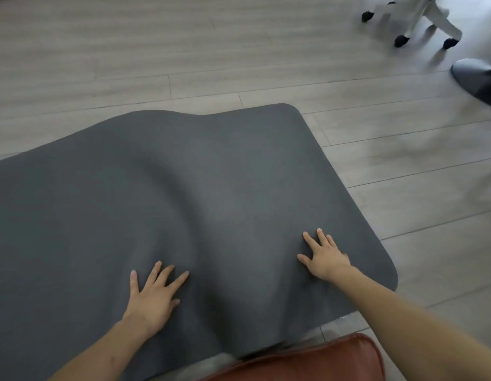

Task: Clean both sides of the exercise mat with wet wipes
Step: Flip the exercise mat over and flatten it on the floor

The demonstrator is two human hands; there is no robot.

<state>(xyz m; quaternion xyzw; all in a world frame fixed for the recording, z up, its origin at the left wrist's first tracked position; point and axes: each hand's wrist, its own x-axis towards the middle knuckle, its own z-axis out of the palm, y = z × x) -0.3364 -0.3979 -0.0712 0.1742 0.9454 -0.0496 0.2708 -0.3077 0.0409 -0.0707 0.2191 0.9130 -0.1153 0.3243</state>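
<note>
On the floor: grey exercise mat (183,188) lay rumpled — one ridge raised.
Hands: left hand (153,295) and right hand (325,257) pressed flat, fingers spread (holding nothing).
Progress: no wipes visible — wiping seemingly ahead.

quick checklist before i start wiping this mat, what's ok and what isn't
1. Exercise mat lying flat: not ok, a raised ridge runs down its middle.
2. Left hand free: ok, open, palm on the mat.
3. Right hand free: ok, open, flat on the mat.
4. Wet wipes at hand: cannot tell, none in view.
5. Floor beside the mat's right edge: ok, bare.
</note>
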